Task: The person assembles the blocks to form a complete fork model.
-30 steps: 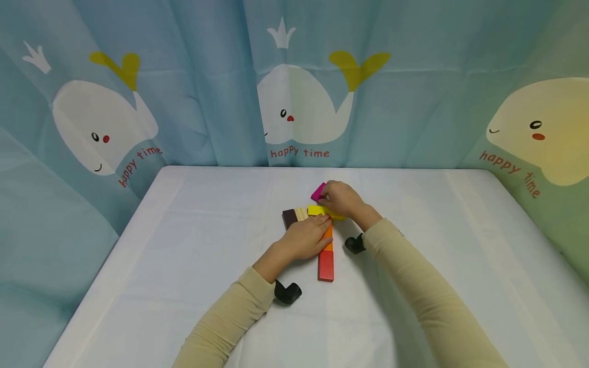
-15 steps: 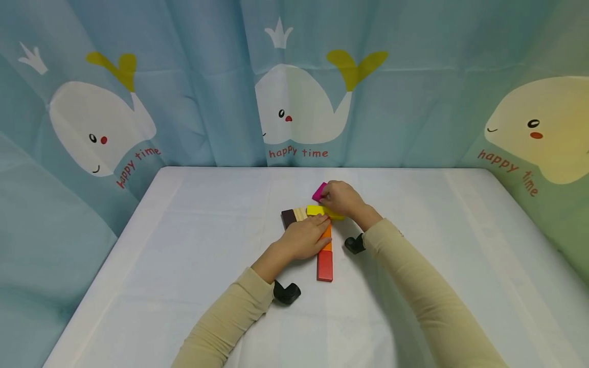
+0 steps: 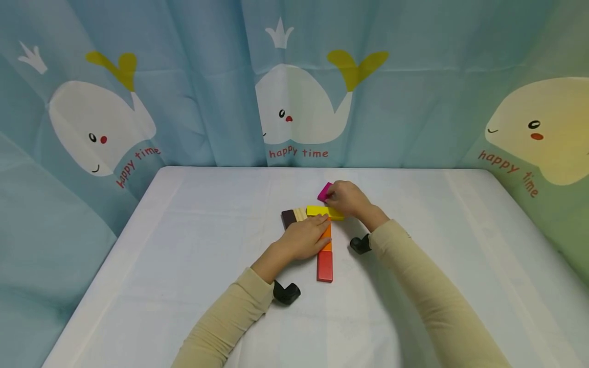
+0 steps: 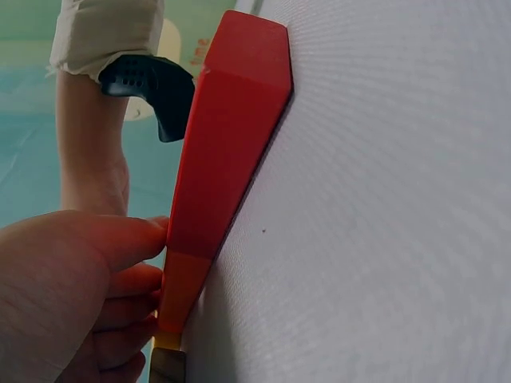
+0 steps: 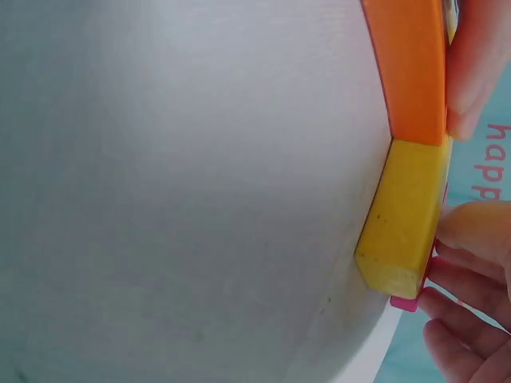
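My left hand (image 3: 303, 239) lies over the middle of a flat arrangement of coloured blocks, its fingers stretched out and touching them. From under it an orange block (image 3: 327, 240) and a red block (image 3: 324, 267) run toward me in a line. A yellow block (image 3: 317, 210) lies crosswise at the far end of that line, meeting the orange one in the right wrist view. Just beyond the yellow block, my right hand (image 3: 348, 197) pinches a magenta block (image 3: 323, 194), partly hidden by the fingers. Pale cream strips (image 3: 300, 214) and a dark brown block (image 3: 288, 218) lie left of the yellow block.
A white cloth covers the table (image 3: 207, 230). Behind it hangs a blue-green curtain (image 3: 414, 117) with whale prints. Black curved wrist mounts (image 3: 287, 294) stick out beneath both sleeves, close over the table.
My right hand and the magenta block have shifted slightly to the right over the last half second. The left hand and the other blocks keep their places.
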The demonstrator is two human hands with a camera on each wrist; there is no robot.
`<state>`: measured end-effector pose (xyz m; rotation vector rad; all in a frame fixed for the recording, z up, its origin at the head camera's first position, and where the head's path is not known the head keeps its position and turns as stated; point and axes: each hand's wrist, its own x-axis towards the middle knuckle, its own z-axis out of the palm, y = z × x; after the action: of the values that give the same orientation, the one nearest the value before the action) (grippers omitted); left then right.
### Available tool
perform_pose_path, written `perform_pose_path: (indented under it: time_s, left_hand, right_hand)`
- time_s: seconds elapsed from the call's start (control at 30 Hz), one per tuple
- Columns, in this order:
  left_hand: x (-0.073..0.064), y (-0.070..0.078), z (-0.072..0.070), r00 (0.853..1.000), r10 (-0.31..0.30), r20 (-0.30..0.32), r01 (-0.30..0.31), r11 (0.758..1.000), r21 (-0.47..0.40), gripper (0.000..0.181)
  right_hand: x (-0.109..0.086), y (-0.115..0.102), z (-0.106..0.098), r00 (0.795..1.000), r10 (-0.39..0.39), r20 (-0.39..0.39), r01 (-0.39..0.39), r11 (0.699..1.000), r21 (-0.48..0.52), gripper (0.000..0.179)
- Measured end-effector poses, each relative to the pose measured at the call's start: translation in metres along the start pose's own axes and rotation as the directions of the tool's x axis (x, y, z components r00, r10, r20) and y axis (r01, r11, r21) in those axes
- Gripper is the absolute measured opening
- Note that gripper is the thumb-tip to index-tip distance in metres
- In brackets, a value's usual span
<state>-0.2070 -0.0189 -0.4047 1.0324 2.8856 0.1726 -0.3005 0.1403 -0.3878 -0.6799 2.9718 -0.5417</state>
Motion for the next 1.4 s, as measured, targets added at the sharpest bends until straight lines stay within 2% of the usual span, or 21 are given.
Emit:
perform_pose_path:
  time_s: [0.63, 0.87, 1.07, 1.4]
  left_hand:
    - [0.000, 0.002, -0.001, 1.000, -0.011, 0.013, 0.011, 1.000, 0.005, 0.053]
    - [0.000, 0.002, -0.001, 1.000, -0.012, 0.017, 0.012, 1.000, 0.009, 0.053]
    - [0.001, 0.002, 0.000, 1.000, -0.009, 0.008, 0.009, 1.000, 0.002, 0.052]
    - [0.000, 0.002, 0.000, 1.000, -0.005, 0.004, 0.005, 1.000, 0.014, 0.052]
  right_hand:
    - [-0.008, 0.013, -0.006, 0.999, 0.040, 0.030, -0.041, 0.997, 0.058, 0.023]
    - [-0.011, 0.018, -0.007, 1.000, 0.003, 0.012, -0.003, 0.999, 0.042, 0.023]
    - [-0.014, 0.020, -0.010, 1.000, 0.007, 0.026, -0.008, 0.999, 0.039, 0.023]
    - [-0.020, 0.022, -0.013, 0.999, -0.028, 0.020, 0.027, 0.999, 0.039, 0.021]
